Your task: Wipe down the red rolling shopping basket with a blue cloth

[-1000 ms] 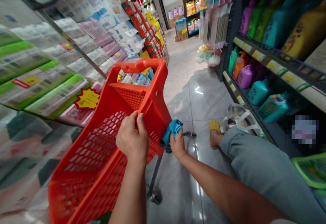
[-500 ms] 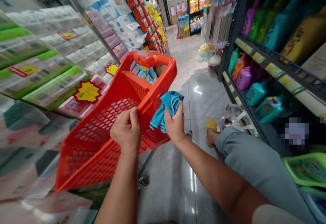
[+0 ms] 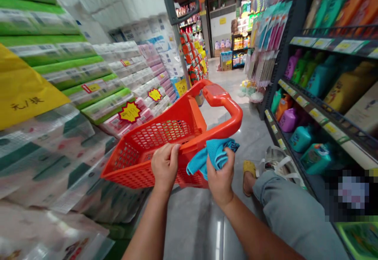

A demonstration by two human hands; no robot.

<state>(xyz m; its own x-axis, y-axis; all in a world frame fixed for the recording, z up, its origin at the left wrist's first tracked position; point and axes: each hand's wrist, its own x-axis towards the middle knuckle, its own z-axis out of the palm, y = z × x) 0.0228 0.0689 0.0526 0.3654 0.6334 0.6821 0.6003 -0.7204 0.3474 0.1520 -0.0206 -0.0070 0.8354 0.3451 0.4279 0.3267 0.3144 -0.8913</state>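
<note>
My left hand (image 3: 164,167) grips the near rim of an orange-red plastic shopping basket (image 3: 161,138), whose mesh walls look empty from here. The basket's long handle (image 3: 228,110) rises at the far right end, and its wheeled base is hidden. My right hand (image 3: 220,177) is bunched around a teal-blue cloth (image 3: 213,156) just beside the rim. The cloth hangs over my fingers and seems to touch the basket.
Stacked packs of tissue rolls (image 3: 59,94) with yellow starburst price tags (image 3: 129,112) wall the left. Bottles fill dark metal shelves (image 3: 321,82) on the right. A leg in grey trousers (image 3: 292,212), a sandalled foot (image 3: 249,177) and a white bag (image 3: 280,165) lie lower right. The tiled aisle runs ahead.
The basket has swung, bringing its handle to the upper right and its length more crosswise. The view has turned with it. Both hands have moved right, still holding the rim and the cloth.
</note>
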